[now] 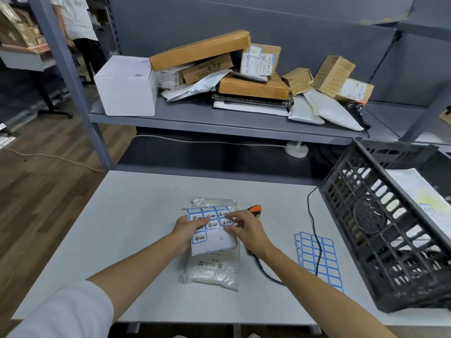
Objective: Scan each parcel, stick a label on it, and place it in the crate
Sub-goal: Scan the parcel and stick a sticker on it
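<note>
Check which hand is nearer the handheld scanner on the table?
Right. The right hand lies just beside the scanner, partly covering it, fingers pinching at the label sheet. The left hand holds the sheet's far edge, on the other side from the scanner.

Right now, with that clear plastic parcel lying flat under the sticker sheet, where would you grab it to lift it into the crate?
Probably by the near end of the clear parcel, coming from the person's side. That end lies bare and puffy on the table, so fingers can pinch it; the far half sits under the label sheet, which the left hand holds and the right hand picks at.
</note>
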A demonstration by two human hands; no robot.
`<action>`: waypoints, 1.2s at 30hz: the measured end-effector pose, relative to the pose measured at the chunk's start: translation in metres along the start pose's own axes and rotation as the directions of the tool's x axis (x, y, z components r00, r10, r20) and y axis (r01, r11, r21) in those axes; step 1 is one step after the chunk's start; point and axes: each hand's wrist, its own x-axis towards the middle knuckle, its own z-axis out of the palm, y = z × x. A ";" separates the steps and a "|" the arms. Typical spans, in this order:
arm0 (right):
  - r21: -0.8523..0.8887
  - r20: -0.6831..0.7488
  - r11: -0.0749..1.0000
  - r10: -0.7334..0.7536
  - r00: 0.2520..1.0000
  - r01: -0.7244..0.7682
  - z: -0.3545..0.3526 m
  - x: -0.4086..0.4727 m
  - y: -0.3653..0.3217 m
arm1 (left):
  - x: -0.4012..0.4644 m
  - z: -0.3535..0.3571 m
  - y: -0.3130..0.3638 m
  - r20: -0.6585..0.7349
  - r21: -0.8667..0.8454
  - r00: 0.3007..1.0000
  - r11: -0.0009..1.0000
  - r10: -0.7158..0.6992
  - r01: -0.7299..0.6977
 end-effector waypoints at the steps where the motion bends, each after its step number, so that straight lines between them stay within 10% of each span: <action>1: 0.010 -0.003 1.000 0.007 1.000 -0.007 -0.001 0.000 -0.001 | 0.001 -0.001 0.000 0.001 0.006 1.000 1.000 0.003 -0.003; 10: 0.285 -0.046 0.950 0.150 0.988 -0.131 -0.005 -0.003 -0.004 | 0.003 -0.014 -0.004 -0.034 0.036 0.999 0.999 0.003 -0.002; 17: 0.034 0.053 0.997 0.069 0.996 -0.071 0.009 -0.002 -0.006 | -0.002 -0.014 -0.003 0.005 0.043 1.000 0.999 -0.015 0.015; 31: 0.622 0.030 0.732 0.335 0.942 -0.280 0.009 0.006 -0.006 | 0.003 -0.044 0.000 -0.042 0.058 0.999 0.998 -0.020 0.023; 36: 0.401 0.076 0.851 0.339 0.938 -0.340 0.014 0.003 0.012 | 0.007 -0.062 0.000 -0.097 0.069 0.995 0.997 -0.023 0.030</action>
